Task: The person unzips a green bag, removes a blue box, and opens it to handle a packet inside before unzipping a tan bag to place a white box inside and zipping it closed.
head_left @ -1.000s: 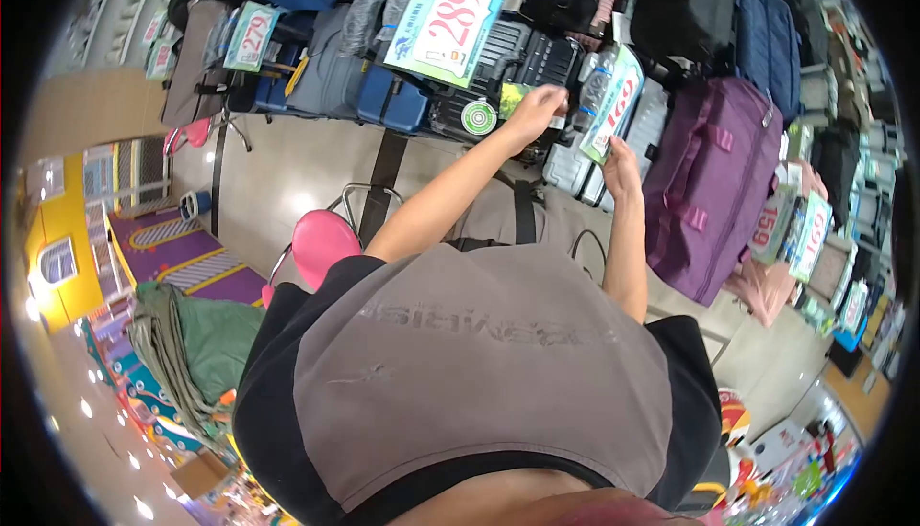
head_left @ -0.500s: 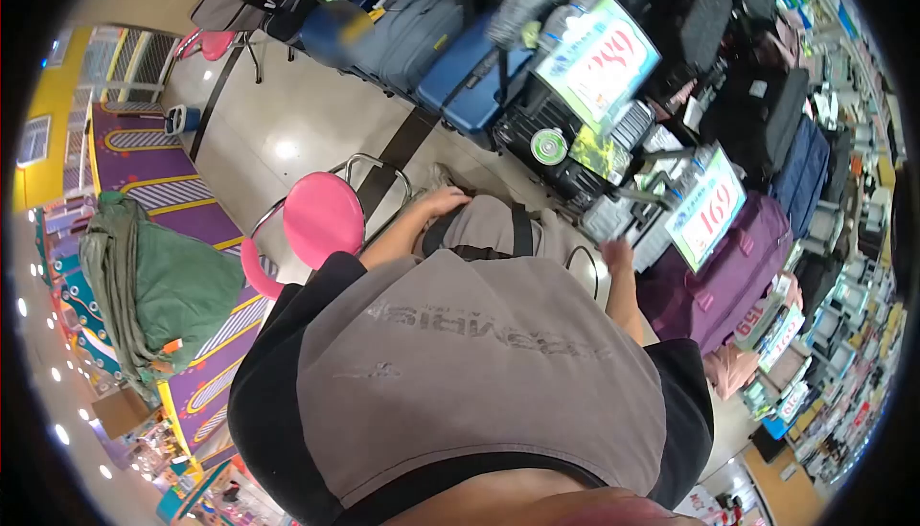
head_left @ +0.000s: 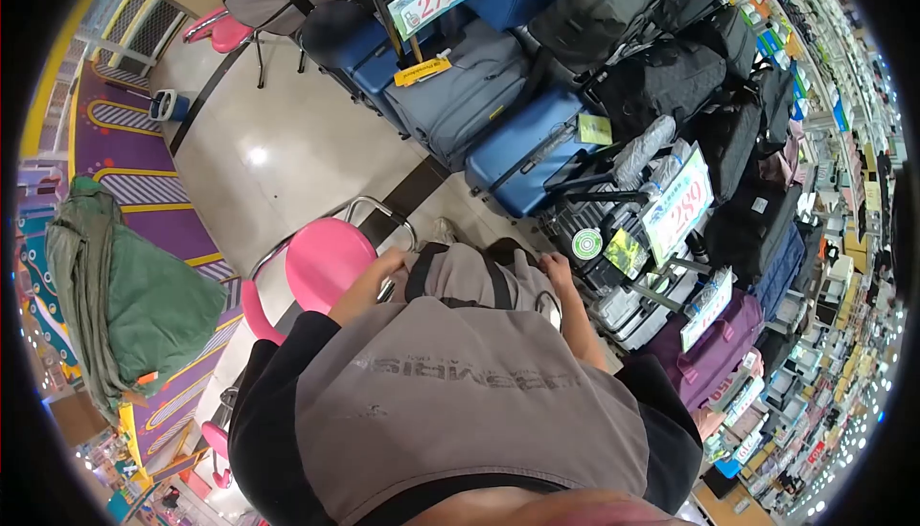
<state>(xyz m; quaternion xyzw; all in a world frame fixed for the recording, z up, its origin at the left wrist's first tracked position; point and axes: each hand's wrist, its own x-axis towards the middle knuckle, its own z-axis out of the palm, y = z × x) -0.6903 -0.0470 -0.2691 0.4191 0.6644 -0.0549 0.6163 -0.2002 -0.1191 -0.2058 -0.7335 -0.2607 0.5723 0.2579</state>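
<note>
My left hand (head_left: 391, 261) hangs low beside my grey shorts (head_left: 455, 277), close to the pink round seat of a stool (head_left: 331, 263). Its fingers are mostly hidden at the side of the shorts. On the other side my right hand (head_left: 556, 265) is at the edge of the shorts, with the fingers small and pointing down. No object shows in either hand. To the right of my right hand stand a black suitcase (head_left: 575, 215) with a round green-and-white sticker and a silver suitcase (head_left: 623, 320).
A blue suitcase (head_left: 527, 157) and a grey soft case (head_left: 460, 90) line the right, with price signs (head_left: 680, 205) on top. A purple bag (head_left: 709, 354) lies farther right. At left, a green cloth (head_left: 158, 286) covers something beside a purple striped panel (head_left: 125, 152).
My right hand has come in from near the suitcases to my shorts. My left hand has moved from the front of the shorts to their left side. The view has shifted.
</note>
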